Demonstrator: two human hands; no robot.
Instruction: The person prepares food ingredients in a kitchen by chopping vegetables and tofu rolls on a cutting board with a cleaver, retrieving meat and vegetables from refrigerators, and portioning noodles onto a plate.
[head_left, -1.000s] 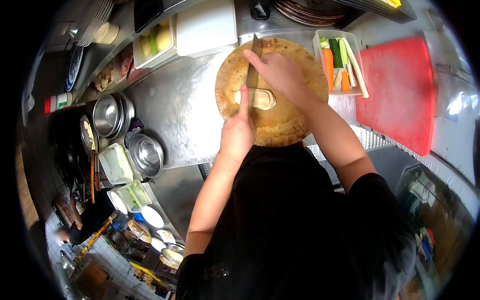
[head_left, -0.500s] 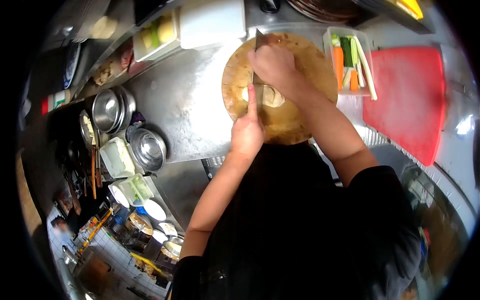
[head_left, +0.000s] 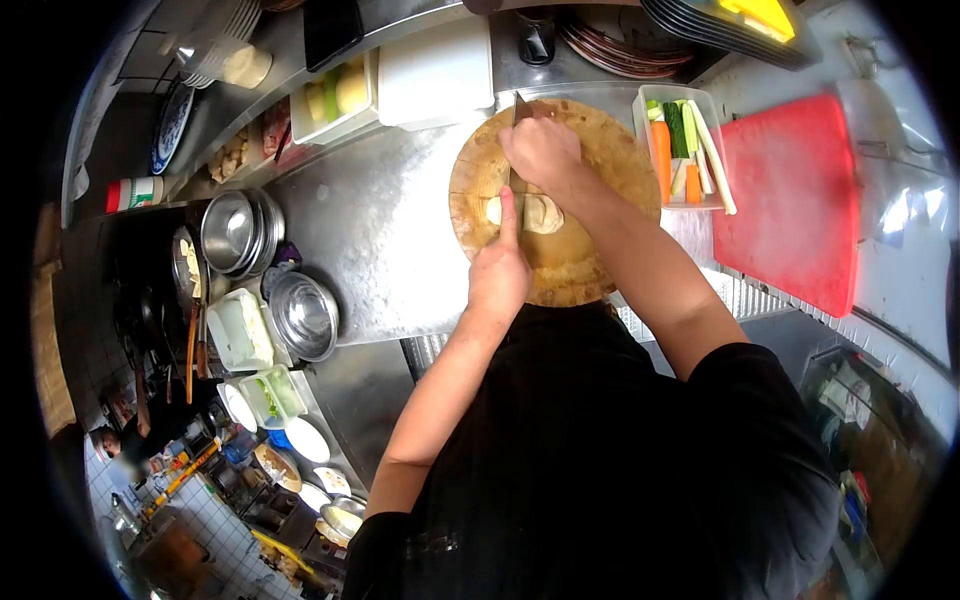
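Note:
My right hand [head_left: 541,152] is closed round a cleaver [head_left: 520,108], its blade showing beyond the fist and again below it, over the round wooden chopping block [head_left: 610,150]. My left hand [head_left: 502,272] comes in from below, index finger stretched straight along a pale piece of food [head_left: 494,211] beside the blade. Its other fingers are folded, and their tips are hidden. Just right of that finger, a larger pale, rounded piece [head_left: 543,214] lies on the block. I cannot make out what kind of food it is.
Right of the block stand a tub of cut vegetables [head_left: 685,204] and a red cutting board [head_left: 790,200]. A white lid [head_left: 435,80] lies behind. Steel bowls [head_left: 304,315] sit along the left counter edge. Another person [head_left: 118,440] is far off at lower left.
The view has shifted, so the block sits slightly lower in the picture. My hands keep nearly the same places on the block, the right one still on the cleaver.

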